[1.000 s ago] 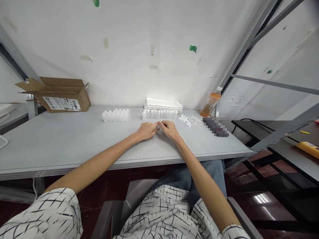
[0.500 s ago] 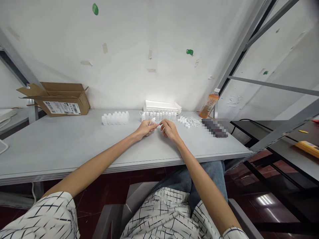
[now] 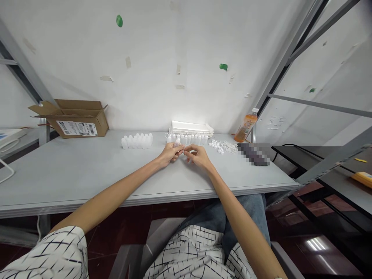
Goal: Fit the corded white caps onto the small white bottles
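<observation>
My left hand (image 3: pixel 167 154) is closed around a small whitish plastic squeeze bottle (image 3: pixel 177 142), its narrow top pointing up and away from me. My right hand (image 3: pixel 199 156) meets the left fingertips, thumb and index finger pinched together. Whatever sits in that pinch is too small to make out. Just behind both hands stands a row of similar capped bottles (image 3: pixel 195 139). To their right lies a loose pile of white caps with straps (image 3: pixel 222 146). A cluster of translucent bottles (image 3: pixel 137 141) stands left of my hands.
White stacked trays (image 3: pixel 191 127) rest against the wall behind the row. An open cardboard box (image 3: pixel 80 118) occupies the table's back left. At the right are an orange drink bottle (image 3: pixel 246 127) and a dark, pixelated object (image 3: pixel 254 154). A metal frame post borders the right side.
The bottle in my left hand has turned more upright. My right fingers have come closer to the left fingertips. The whole view has shifted slightly.
</observation>
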Tool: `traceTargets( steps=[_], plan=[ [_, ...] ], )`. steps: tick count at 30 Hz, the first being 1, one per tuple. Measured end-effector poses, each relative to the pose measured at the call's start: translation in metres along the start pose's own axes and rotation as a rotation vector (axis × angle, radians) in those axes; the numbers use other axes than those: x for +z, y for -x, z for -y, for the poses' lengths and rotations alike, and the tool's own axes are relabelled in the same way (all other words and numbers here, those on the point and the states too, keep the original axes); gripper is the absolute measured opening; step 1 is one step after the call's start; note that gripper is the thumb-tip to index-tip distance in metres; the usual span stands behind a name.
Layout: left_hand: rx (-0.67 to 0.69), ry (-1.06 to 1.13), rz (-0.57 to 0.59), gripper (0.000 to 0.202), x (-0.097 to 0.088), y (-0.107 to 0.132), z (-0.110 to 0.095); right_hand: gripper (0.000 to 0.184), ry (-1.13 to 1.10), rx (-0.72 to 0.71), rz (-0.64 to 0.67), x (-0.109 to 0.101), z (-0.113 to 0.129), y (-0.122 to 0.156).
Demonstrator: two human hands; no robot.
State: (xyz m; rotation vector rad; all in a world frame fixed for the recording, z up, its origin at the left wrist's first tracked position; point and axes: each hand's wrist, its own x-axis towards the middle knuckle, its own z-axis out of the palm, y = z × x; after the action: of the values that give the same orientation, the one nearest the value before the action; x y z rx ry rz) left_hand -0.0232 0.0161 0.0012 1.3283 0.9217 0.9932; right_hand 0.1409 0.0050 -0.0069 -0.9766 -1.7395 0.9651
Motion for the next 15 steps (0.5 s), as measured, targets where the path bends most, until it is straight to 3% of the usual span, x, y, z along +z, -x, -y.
traceTargets(
  steps=[9,12,15],
  plan=[
    [0.049,0.065,0.043,0.035,0.0028,0.0011,0.0010,0.022,-0.105,0.095,-0.004,-0.0007,0.0091,0.0015],
    [0.063,0.000,-0.029,0.033,0.0043,0.0017,0.0002,0.018,-0.119,0.108,-0.070,-0.0009,0.0086,0.0002],
    [0.137,-0.227,-0.180,0.036,0.0062,0.0036,-0.0006,0.015,-0.128,0.079,-0.177,-0.0018,0.0049,-0.0027]
  ],
)
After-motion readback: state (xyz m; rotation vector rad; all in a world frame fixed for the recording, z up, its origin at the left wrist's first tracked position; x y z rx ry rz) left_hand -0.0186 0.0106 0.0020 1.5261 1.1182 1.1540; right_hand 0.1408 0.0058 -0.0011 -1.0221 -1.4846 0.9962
